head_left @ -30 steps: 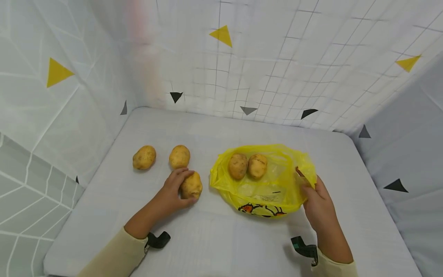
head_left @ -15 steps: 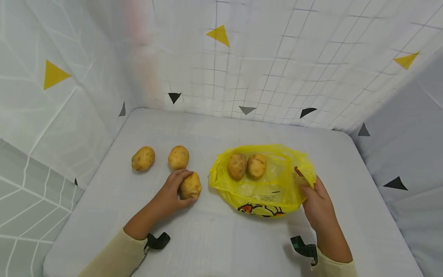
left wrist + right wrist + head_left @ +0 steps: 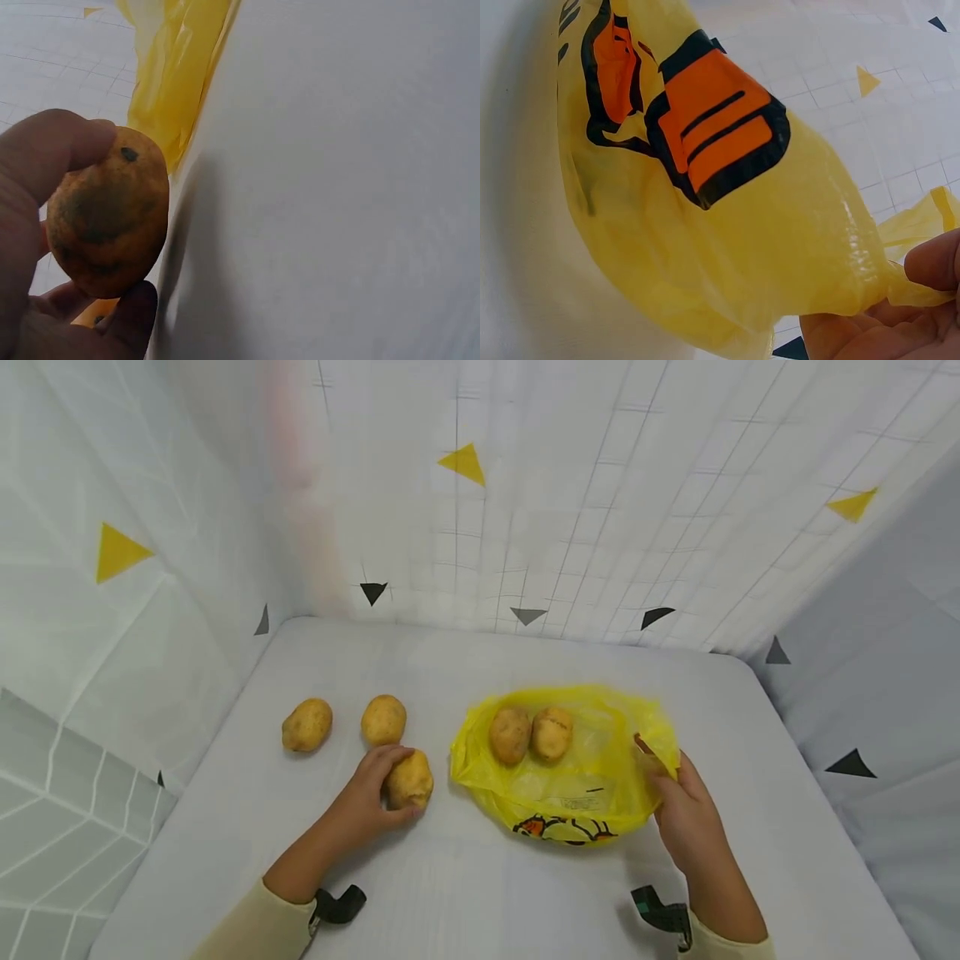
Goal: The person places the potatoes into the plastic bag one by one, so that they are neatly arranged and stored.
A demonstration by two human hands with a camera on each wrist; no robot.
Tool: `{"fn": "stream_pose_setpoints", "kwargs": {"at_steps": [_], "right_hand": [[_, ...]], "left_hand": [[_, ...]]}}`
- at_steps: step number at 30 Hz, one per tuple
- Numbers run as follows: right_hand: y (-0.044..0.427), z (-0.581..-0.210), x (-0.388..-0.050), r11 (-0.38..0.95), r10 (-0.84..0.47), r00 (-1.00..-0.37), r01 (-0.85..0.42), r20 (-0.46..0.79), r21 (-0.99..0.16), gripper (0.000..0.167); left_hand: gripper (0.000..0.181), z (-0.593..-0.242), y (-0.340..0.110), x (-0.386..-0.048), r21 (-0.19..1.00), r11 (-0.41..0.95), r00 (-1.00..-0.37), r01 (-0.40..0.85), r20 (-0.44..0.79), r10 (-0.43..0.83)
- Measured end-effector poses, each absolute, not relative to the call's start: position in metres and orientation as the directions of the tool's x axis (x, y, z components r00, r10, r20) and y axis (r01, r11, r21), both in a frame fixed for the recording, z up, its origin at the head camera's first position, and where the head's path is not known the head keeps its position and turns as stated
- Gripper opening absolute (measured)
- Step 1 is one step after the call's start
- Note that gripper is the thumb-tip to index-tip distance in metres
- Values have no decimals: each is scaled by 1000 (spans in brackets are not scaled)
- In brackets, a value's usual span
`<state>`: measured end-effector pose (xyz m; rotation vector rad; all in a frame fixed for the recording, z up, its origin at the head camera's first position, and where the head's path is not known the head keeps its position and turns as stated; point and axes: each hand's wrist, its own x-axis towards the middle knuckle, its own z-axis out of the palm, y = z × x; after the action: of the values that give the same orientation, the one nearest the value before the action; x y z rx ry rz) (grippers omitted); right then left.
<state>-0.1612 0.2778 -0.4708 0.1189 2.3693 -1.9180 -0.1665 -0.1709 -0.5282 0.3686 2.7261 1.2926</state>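
Note:
My left hand [image 3: 363, 797] grips a potato [image 3: 410, 779] between thumb and fingers, left of the yellow plastic bag [image 3: 592, 777]. In the left wrist view that potato [image 3: 112, 214] shows dark patches on its side. The bag lies with its mouth spread wide, and two potatoes side by side, one on the left [image 3: 510, 736] and one on the right [image 3: 552, 733], sit inside it. At the bag's right edge my right hand [image 3: 688, 818] pinches the plastic. Close up in the right wrist view, thumb and fingers hold the bunched rim of the bag [image 3: 825, 247], printed in orange and black.
Two more potatoes lie on the table [image 3: 465, 893] beyond the left hand: one at the far left [image 3: 307, 725] and one near the fingertips [image 3: 383, 720]. White sheeting [image 3: 405, 510] with coloured triangles rises behind and at both sides.
The head view has tilted slightly upward, so everything sits a little lower in it. Both hands keep their holds on the potato and the bag.

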Motion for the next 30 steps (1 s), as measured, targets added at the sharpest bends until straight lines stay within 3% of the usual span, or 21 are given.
{"fn": "stream_pose_setpoints", "kwargs": {"at_steps": [14,23,30], "right_hand": [[277,-474,-159,232,25,-990,139,-137,-963,52],[278,-473,-161,229,7,-993,119,-121,-966,52],[279,-471,-158,224,0,-993,113,-116,-968,53]], "left_hand": [[83,-493,-155,-173,795,565,-949,220,41,312],[83,-469,-123,-190,780,536,-915,322,111,388],[83,-455,-91,-206,793,502,-884,346,95,458]]}}
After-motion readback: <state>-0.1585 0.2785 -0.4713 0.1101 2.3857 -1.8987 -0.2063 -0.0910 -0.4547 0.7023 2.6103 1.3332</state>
